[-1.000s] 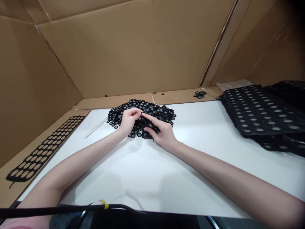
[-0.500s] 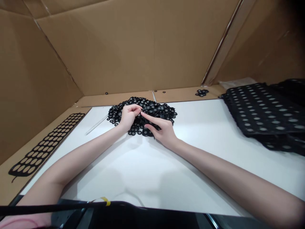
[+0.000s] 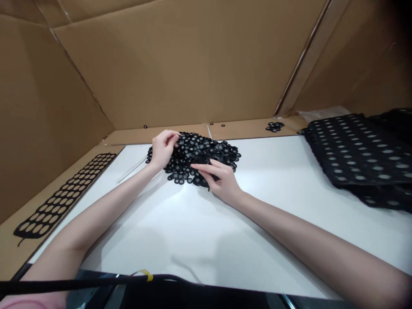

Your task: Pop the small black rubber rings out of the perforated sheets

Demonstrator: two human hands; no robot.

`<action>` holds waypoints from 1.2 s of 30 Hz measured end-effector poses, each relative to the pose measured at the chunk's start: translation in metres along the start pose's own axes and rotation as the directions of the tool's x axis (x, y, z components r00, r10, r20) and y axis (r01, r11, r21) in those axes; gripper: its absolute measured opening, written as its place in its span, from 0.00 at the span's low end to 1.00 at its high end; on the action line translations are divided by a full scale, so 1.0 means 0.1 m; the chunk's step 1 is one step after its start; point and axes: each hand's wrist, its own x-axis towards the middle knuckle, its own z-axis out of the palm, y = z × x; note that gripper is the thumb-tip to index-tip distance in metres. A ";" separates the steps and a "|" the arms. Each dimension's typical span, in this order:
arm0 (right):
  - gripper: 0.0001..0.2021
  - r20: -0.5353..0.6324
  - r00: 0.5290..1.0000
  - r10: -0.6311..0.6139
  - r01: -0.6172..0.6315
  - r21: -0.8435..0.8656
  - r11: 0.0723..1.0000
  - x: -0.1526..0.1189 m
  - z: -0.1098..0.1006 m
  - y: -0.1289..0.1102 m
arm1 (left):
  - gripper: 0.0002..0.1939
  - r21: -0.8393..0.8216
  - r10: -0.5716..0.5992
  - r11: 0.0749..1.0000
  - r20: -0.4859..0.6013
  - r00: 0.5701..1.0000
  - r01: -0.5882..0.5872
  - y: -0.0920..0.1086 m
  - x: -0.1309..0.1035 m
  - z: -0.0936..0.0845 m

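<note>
A left hand (image 3: pixel 162 149) pinched together, contents unclear, and a right hand (image 3: pixel 225 182), grip too indistinct to tell, reach black rings (image 3: pixel 196 148) heaped on a white board (image 3: pixel 199 223), where a careless brush could scatter strays

Bright tabletop glare, soft shadows, dark blurred upper-right corner.
</note>
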 end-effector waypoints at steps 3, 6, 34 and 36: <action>0.10 0.014 0.998 0.056 -0.056 0.033 0.998 0.01 -0.01 0.00 | 0.09 0.169 0.182 0.967 0.070 0.981 -0.192 -0.04 -0.04 0.05; 0.11 0.018 0.995 0.096 -0.096 0.034 0.995 0.01 -0.02 0.03 | 0.11 0.292 0.253 0.912 0.156 0.955 -0.289 -0.14 -0.06 0.06; 0.10 -0.078 0.923 0.376 -0.352 0.220 0.910 0.04 -0.04 0.14 | 0.12 -0.086 0.327 0.943 0.403 0.855 -0.320 0.06 -0.46 0.24; 0.09 -0.049 0.929 0.366 -0.348 0.217 0.912 0.04 -0.03 0.14 | 0.08 -0.098 0.297 0.954 0.413 0.861 -0.282 0.08 -0.46 0.24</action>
